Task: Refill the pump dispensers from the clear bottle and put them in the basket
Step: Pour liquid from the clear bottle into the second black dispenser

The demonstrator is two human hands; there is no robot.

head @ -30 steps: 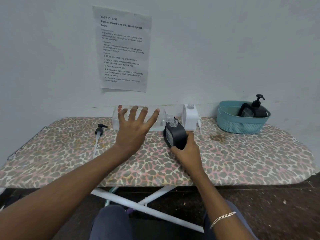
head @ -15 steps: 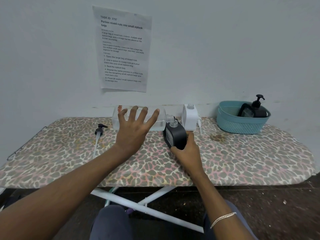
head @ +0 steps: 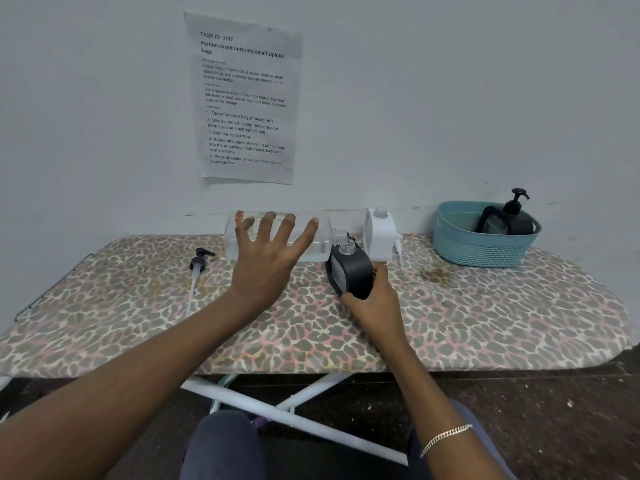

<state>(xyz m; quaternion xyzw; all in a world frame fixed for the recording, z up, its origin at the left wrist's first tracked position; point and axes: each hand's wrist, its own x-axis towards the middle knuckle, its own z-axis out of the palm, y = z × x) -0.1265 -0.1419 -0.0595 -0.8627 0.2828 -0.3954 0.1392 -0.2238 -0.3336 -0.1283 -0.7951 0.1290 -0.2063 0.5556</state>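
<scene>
Refilling looks to be the step: the right hand (head: 375, 306) grips the uncapped black plastic dispenser (head: 351, 271), its neck at the mouth of the sideways clear plastic bottle (head: 323, 242). The left hand (head: 266, 268), fingers spread and empty, likely must next grasp and tip that bottle.

Colours in front of you: leopard print, teal, black, white.
Your board cover (head: 485, 323) shows grey-brown spots on cream with pink flushes. The basket (head: 478, 251) is teal and lattice-walled, and the pump dispenser (head: 509, 220) inside it is black. Middle dispenser (head: 351, 271) black; white dispenser (head: 379, 237) beside it. Clear bottle (head: 323, 244) colourless. Loose pump (head: 198, 263) black-headed, white tube. Wall sheet (head: 246, 98) white, black print. Your bracelet (head: 445, 438) silver.
</scene>
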